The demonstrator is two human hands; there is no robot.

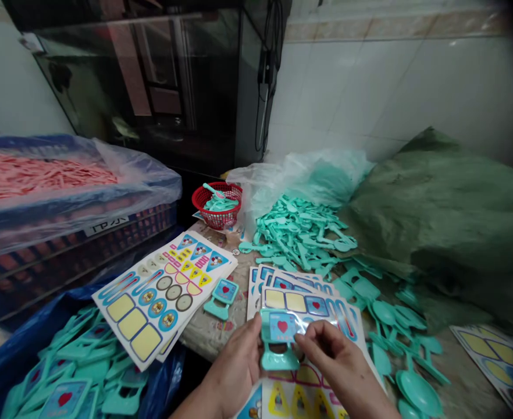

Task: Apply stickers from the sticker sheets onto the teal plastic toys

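My left hand is closed on the left edge of a teal plastic toy monitor, holding it over the sticker sheets. A blue sticker with a red heart covers the toy's flat face. Thumb and fingers of my right hand are pinched together at the sticker's lower right corner; whether the corner is stuck down I cannot tell. Beneath both hands lies a sticker sheet with yellow, blue and pink shapes. Another toy monitor with a heart sticker rests on the table to the left.
More sticker sheets are stacked at left. A blue bag holds stickered teal toys. Loose teal pieces heap at the back, beside a red basket. A green sack stands right, a blue crate left.
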